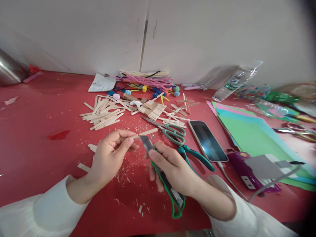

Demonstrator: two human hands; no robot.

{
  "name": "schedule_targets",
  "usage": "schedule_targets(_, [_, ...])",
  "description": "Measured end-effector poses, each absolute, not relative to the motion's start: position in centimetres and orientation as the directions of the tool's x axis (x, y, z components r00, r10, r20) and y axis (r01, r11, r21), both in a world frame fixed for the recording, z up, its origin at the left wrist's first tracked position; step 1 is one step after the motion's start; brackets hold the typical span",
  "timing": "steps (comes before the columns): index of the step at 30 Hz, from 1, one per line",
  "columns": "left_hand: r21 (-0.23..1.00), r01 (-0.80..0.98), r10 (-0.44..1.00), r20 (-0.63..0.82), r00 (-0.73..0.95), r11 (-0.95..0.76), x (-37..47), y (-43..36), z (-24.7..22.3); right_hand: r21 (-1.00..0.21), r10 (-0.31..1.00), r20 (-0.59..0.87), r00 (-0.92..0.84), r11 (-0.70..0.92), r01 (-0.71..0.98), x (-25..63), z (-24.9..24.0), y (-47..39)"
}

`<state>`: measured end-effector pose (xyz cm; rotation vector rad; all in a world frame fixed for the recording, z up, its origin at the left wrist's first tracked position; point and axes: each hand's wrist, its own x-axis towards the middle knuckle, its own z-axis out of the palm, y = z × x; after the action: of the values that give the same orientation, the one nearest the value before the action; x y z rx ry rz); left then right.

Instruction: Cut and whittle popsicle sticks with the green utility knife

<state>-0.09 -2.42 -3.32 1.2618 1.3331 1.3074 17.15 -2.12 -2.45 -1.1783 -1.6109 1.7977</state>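
Note:
My left hand (110,159) is closed, pinching a wooden craft stick (134,136) between thumb and fingers. In my right hand (174,168) is a green and black utility knife (170,189), its blade (146,142) out and pointing up and left. The blade tip is close to the held stick; I cannot tell whether they touch. Just beyond the tip shows another pale stick length (148,131), and whether it joins the held one is unclear. Wood shavings (123,177) are scattered over the red table beneath both hands.
Ahead lie loose craft sticks (106,113), a bundle of sticks (151,109) and pink pipe cleaners (148,80). Scissors (174,131), teal-handled pliers (197,156) and a phone (208,140) lie right of centre. Further right are coloured paper (247,131), a purple power strip (243,168) and a bottle (228,86).

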Motion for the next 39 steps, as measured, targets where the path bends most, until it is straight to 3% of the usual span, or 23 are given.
schedule_targets(4, [0.993,0.1,0.989,0.072,-0.127,-0.059,0.0,-2.4,-3.2,-0.949,0.779,-0.31,-0.544,-0.286,0.131,17.3,-2.0,-2.1])
schedule_targets(16, [0.986,0.151,0.985,0.099,-0.143,-0.077,0.0,-2.4,-3.2,-0.966,0.836,-0.236,-0.496,-0.148,0.21,17.3,-2.4,-2.1])
schedule_targets(26, [0.983,0.165,0.987,0.101,-0.123,-0.08,-0.2,-2.5,-3.8,-0.935,0.759,-0.353,-0.547,-0.313,0.168,16.9,-2.3,-2.1])
schedule_targets(39, [0.99,0.112,0.985,0.102,-0.141,-0.086,0.0,-2.6,-3.7,-0.947,0.805,-0.319,-0.501,-0.289,0.139,17.0,-2.1,-2.1])
